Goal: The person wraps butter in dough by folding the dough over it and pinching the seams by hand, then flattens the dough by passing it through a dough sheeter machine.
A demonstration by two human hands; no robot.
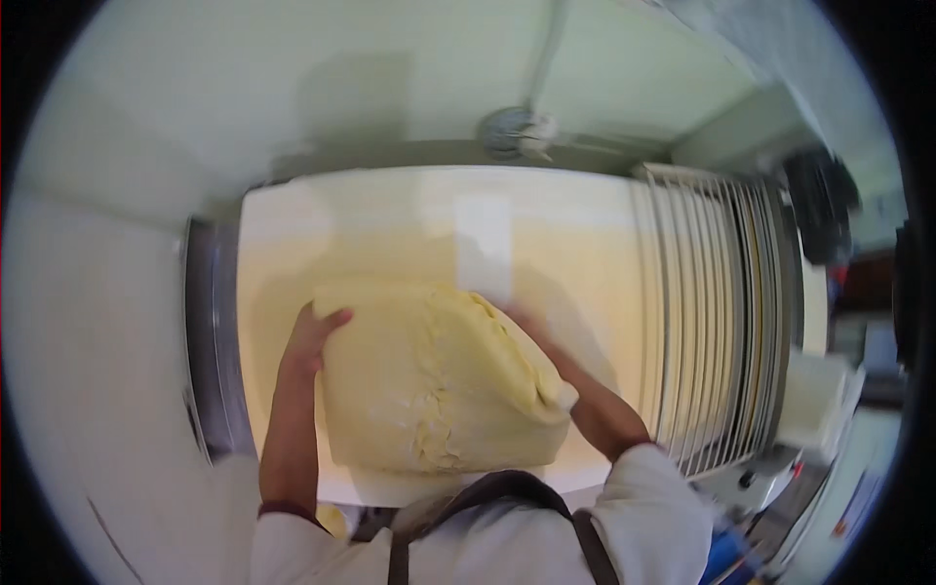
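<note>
A large slab of pale yellow dough [380, 390], folded over in thick layers, lies on the white worktop in front of me. A wrinkled seam runs down its middle, and its right side bulges up with a loose, layered edge. My left hand [314, 333] grips the left edge, thumb on top and fingers along the side. Along the raised right edge, my right hand [526, 320] holds the dough from the far side. The right fingers are mostly hidden behind it, and that hand is slightly blurred.
The worktop [575, 224] ends at a pale wall behind. Stacked metal wire racks [697, 312] stand at its right end. A metal tray [210, 341] stands on edge at the left. A white container [817, 400] sits beyond the racks. A round wall fitting [505, 133] is behind.
</note>
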